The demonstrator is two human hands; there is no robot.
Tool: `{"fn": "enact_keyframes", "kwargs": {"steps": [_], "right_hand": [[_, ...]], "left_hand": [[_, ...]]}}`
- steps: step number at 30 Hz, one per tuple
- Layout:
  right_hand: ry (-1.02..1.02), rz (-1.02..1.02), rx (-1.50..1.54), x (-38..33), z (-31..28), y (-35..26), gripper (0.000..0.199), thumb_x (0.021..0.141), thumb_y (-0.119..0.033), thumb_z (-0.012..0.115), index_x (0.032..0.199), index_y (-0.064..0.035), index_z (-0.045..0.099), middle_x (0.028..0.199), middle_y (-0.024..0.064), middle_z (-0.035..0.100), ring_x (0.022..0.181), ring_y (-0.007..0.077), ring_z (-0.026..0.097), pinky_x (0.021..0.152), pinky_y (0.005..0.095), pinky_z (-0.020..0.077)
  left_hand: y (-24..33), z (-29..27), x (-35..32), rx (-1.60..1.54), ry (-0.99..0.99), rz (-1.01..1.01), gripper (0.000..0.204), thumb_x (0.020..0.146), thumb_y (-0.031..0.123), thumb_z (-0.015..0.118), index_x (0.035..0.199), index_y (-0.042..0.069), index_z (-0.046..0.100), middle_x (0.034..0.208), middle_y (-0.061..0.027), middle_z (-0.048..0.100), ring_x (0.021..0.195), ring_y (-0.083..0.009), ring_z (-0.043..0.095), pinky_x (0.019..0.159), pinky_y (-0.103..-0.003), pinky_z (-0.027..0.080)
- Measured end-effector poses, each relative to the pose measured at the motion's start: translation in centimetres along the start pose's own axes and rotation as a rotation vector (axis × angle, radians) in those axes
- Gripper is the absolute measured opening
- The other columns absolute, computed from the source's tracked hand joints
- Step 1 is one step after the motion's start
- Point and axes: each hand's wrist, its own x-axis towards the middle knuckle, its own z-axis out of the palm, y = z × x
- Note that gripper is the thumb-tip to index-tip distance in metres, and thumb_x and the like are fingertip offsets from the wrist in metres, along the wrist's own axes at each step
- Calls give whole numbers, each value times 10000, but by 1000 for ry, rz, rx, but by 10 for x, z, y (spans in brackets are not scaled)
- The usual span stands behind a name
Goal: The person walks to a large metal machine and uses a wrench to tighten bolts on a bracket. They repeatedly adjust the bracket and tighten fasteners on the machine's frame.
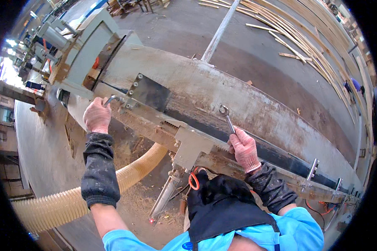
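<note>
My left hand (97, 115), in a pinkish work glove, is closed on a bent metal hex key (111, 99). Its tip is at the row of bolts along the machine's edge; whether it sits in a bolt head I cannot tell. Just beyond lies a dark square plate (153, 93) with several bolts (135, 84) down its left side. My right hand (244, 149), gloved alike, grips a wrench (228, 119) by its handle. The wrench's head points up and away over the long beam of the machine (255, 113), apart from any bolt.
A ribbed cream hose (142, 164) curves below the beam on the left. Close to my apron stand a grey bracket (191, 146) and a metal cylinder (165, 195). Upright metal clamps (313, 169) line the beam at right. Long wood strips (295, 39) lie on the floor beyond.
</note>
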Motion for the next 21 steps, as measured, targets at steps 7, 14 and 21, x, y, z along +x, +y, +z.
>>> {"fn": "enact_keyframes", "kwargs": {"steps": [7, 14, 21], "right_hand": [[54, -53, 9, -2, -12, 8, 362, 1047, -124, 614, 1389, -7, 633, 798, -9, 606, 668, 91, 555, 608, 270, 484], [143, -289, -90, -9, -13, 18, 364, 1004, -132, 675, 1335, 18, 649, 1213, 245, 728, 1154, 367, 709, 988, 393, 569], [208, -411, 75, -57, -27, 21, 405, 1034, -123, 653, 1420, -4, 620, 1108, 136, 751, 983, 149, 678, 890, 295, 549]], "left_hand": [[-14, 2, 3, -63, 100, 224, 227, 945, 366, 680, 1002, 153, 732, 921, -144, 744, 855, -389, 714, 733, -506, 567], [-29, 10, 13, -232, -61, 294, 161, 951, 169, 684, 1031, 34, 648, 868, -212, 657, 781, -378, 634, 712, -465, 495], [-81, 25, 58, -805, -371, 151, 201, 1021, 265, 640, 1001, 77, 709, 926, -81, 652, 842, -190, 596, 757, -370, 478]]}}
